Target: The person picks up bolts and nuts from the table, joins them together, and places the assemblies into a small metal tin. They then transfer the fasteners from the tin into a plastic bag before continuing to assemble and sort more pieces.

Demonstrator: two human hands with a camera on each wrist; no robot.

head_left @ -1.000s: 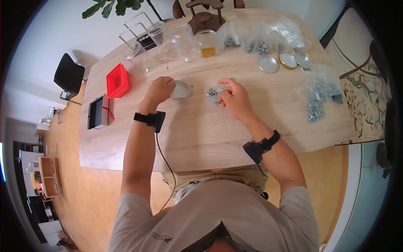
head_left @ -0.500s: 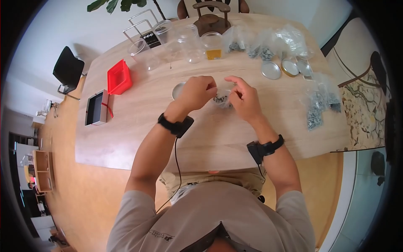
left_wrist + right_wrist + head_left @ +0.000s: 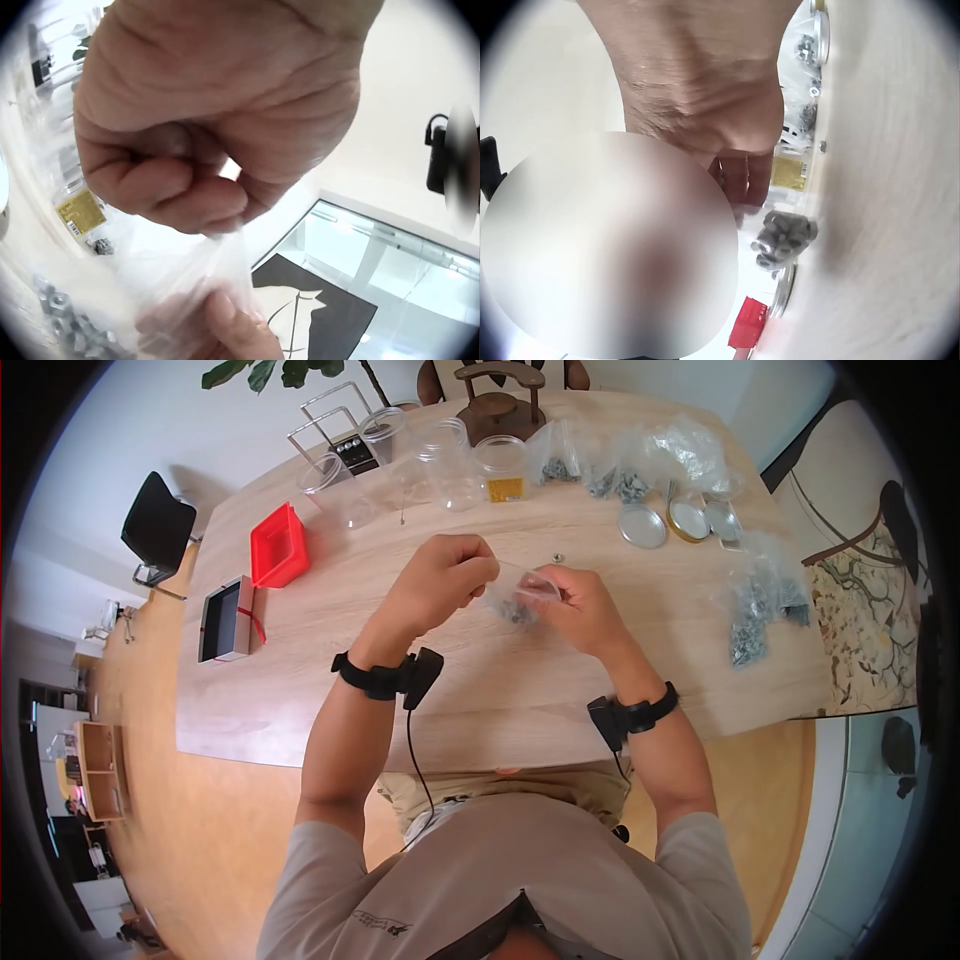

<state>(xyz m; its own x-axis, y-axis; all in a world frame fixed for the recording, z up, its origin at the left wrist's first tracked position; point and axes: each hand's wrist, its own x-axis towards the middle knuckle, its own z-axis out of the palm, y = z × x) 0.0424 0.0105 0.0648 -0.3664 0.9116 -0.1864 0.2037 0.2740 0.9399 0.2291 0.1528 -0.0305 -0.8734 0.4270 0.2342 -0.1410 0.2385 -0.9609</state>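
A clear plastic bag of metal nuts (image 3: 515,610) hangs between both hands over the middle of the table. My left hand (image 3: 440,582) pinches the upper edge of the bag, which stretches from its fingertips in the left wrist view. On the other side my right hand (image 3: 582,610) grips the bag, its thumb (image 3: 234,330) lying against the plastic. The nuts (image 3: 784,238) gather in the bag's bottom, close over the table. One loose nut (image 3: 558,558) lies beyond the right hand. A round metal lid (image 3: 784,291) shows beneath the bag in the right wrist view; the left hand hides it from the head view.
Clear jars (image 3: 455,470) stand along the far edge, one holding a yellow label (image 3: 506,489). Bags of hardware (image 3: 630,482) and metal lids (image 3: 641,526) lie at the back right, more bags (image 3: 750,625) at the right. A red tray (image 3: 279,547) and a box (image 3: 228,620) sit left.
My left hand went from the lid over to the bag and now pinches its edge. The right hand's fingers have closed on the bag, which is now pulled up between both hands.
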